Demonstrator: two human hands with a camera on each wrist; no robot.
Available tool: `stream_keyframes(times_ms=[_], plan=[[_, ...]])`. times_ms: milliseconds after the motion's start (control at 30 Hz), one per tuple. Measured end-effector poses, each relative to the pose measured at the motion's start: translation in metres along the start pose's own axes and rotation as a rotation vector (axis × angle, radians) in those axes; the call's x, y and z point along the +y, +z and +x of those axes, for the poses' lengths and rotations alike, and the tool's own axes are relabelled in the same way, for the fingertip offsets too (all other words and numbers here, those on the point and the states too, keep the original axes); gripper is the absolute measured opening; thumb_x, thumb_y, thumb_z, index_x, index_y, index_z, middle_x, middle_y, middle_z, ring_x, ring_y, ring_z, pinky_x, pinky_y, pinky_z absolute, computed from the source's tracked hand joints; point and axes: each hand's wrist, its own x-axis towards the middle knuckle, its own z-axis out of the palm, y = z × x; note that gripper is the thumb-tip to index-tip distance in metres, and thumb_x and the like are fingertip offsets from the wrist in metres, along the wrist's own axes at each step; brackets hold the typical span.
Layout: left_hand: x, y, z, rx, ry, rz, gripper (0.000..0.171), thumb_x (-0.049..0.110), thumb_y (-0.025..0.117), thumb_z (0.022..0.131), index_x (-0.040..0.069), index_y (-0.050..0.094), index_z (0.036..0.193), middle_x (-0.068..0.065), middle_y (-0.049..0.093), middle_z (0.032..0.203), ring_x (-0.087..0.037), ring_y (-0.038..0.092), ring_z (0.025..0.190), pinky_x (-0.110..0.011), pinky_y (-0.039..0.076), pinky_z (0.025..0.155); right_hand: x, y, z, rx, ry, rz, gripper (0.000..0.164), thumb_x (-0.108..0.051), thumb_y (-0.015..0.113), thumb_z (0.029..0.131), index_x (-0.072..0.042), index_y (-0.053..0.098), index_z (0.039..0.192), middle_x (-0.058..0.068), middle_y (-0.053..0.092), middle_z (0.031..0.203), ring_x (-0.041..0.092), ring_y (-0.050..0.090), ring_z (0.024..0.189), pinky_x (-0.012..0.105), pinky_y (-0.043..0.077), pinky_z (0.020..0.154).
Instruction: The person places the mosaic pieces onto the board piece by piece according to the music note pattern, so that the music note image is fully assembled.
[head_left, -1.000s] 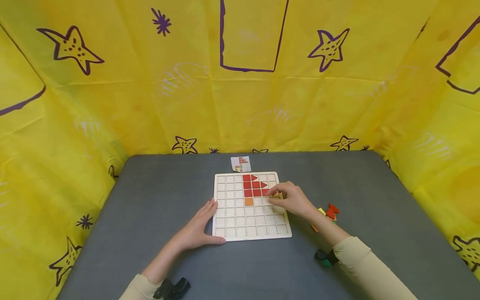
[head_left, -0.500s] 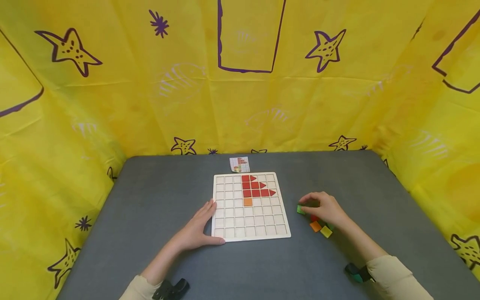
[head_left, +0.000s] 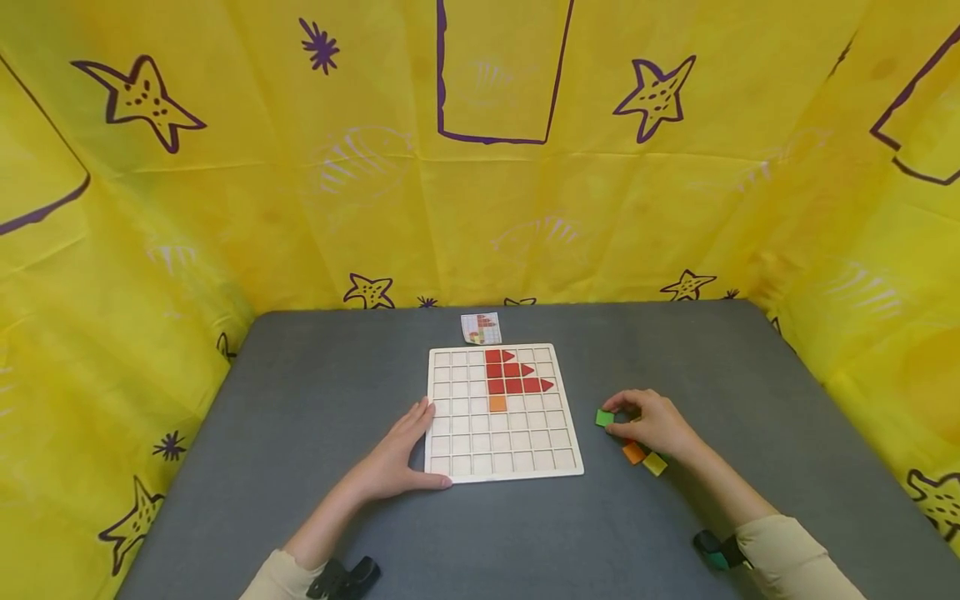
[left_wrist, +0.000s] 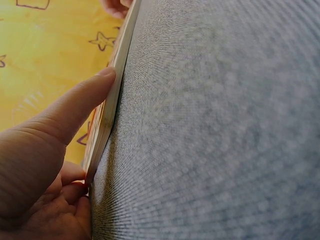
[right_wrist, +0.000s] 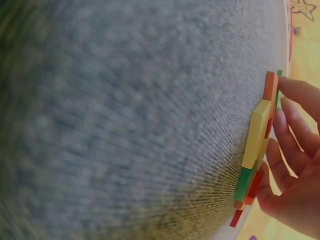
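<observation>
A pale wooden grid board lies on the table with red square and triangle tiles in rows and an orange square tile below them. My left hand steadies its near left corner, fingers along the left side. In the left wrist view, the thumb presses straight against the board's edge. Right of the board, my right hand pinches a green square tile between thumb and fingertips, at table height. The palm partly hides the loose tiles under it.
An orange tile and a yellow tile lie by my right hand. The right wrist view shows more red and green tiles in the pile. A small printed pattern card lies behind the board. Yellow cloth encloses the table.
My right hand has left the board, where a red triangle now ends the third row, and moved right to the loose tiles, taking the green one. The left hand stays put.
</observation>
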Motion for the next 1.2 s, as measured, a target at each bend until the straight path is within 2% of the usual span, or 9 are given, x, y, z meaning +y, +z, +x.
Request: stream_keyframes(times_ms=[200,300,500,633,767,933,1200], plan=[[0.000,0.000,-0.001,0.004,0.000,0.002,0.113,0.050,0.082,0.067,0.003,0.022,0.150,-0.014,0.012,0.159,-0.033,0.010,0.147,-0.055,0.020,0.113,-0.004,0.003,0.002,0.018,0.004,0.007,0.022,-0.028,0.080,0.075,-0.023,0.070,0.093,-0.002,0.064,0.090,0.016,0.052,0.086,0.031,0.041,0.073],[0.000,-0.001,-0.001,0.001,-0.009,-0.002,0.113,0.050,0.082,0.067,0.004,0.021,0.150,-0.013,0.011,0.159,-0.032,0.010,0.147,-0.055,0.019,0.113,-0.012,0.006,0.008,0.024,-0.029,0.027,0.022,-0.029,0.081,0.074,-0.024,0.070,0.093,-0.004,0.064,0.090,0.016,0.052,0.086,0.032,0.040,0.075],[0.000,-0.001,0.000,-0.001,-0.005,-0.003,0.113,0.051,0.081,0.067,0.003,0.021,0.150,-0.014,0.011,0.159,-0.033,0.010,0.147,-0.056,0.020,0.113,-0.039,0.021,0.021,-0.018,-0.091,0.089,0.022,-0.029,0.081,0.074,-0.025,0.070,0.092,-0.007,0.064,0.089,0.015,0.051,0.087,0.033,0.040,0.078],[-0.001,0.000,0.000,0.000,-0.007,0.004,0.113,0.051,0.081,0.066,0.004,0.022,0.150,-0.013,0.012,0.159,-0.032,0.010,0.147,-0.055,0.020,0.113,-0.058,0.037,0.028,-0.060,-0.134,0.114,0.021,-0.027,0.081,0.074,-0.025,0.070,0.091,-0.005,0.063,0.088,0.016,0.050,0.084,0.031,0.039,0.073],[-0.001,0.000,0.000,-0.007,-0.016,-0.003,0.114,0.051,0.081,0.066,0.005,0.021,0.151,-0.011,0.011,0.160,-0.031,0.009,0.147,-0.055,0.020,0.113,-0.073,0.051,0.035,-0.079,-0.183,0.130,0.020,-0.026,0.082,0.073,-0.026,0.070,0.090,-0.009,0.063,0.086,0.014,0.050,0.084,0.031,0.038,0.074],[-0.002,0.000,0.000,-0.010,-0.025,-0.003,0.114,0.051,0.081,0.066,0.006,0.020,0.151,-0.011,0.010,0.160,-0.030,0.009,0.147,-0.055,0.019,0.113,-0.088,0.064,0.044,-0.074,-0.288,0.102,0.019,-0.024,0.081,0.073,-0.024,0.069,0.088,-0.016,0.064,0.084,0.009,0.051,0.084,0.031,0.041,0.078],[-0.001,-0.001,-0.001,-0.007,-0.023,-0.009,0.113,0.050,0.081,0.067,0.005,0.021,0.150,-0.011,0.011,0.160,-0.030,0.009,0.147,-0.054,0.019,0.113,-0.100,0.074,0.054,-0.044,-0.382,0.039,0.015,-0.021,0.082,0.073,-0.021,0.071,0.083,-0.013,0.068,0.084,0.009,0.051,0.085,0.031,0.041,0.082]])
